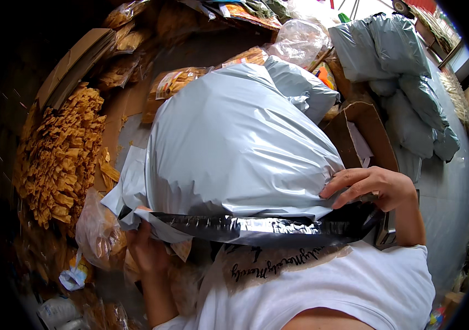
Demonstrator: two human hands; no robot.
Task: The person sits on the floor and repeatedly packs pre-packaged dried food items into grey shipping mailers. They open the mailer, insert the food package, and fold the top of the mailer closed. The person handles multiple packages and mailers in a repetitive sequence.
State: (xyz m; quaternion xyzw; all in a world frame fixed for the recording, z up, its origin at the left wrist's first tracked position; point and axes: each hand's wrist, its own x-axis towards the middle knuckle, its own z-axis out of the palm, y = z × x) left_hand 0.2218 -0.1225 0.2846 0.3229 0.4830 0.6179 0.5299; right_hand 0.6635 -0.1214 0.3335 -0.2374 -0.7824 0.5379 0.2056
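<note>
A large, bulging grey plastic mailing bag [234,143] fills the middle of the view, its mouth towards me. Along that near edge runs a dark inner flap with a shiny strip [251,225]. My left hand [147,247] is closed on the near left corner of the bag, its fingers partly hidden by the plastic. At the near right corner, my right hand [377,186] has its fingers bent over the grey film, with the dark flap under the palm. What fills the bag is hidden.
Filled grey bags [383,49] are piled at the far right beside an open cardboard box [364,132]. On the left lies a heap of yellow-brown folded strips [64,159], with a clear plastic bag [99,231] nearer me. Packaged yellow-brown goods [179,82] lie behind the mailing bag.
</note>
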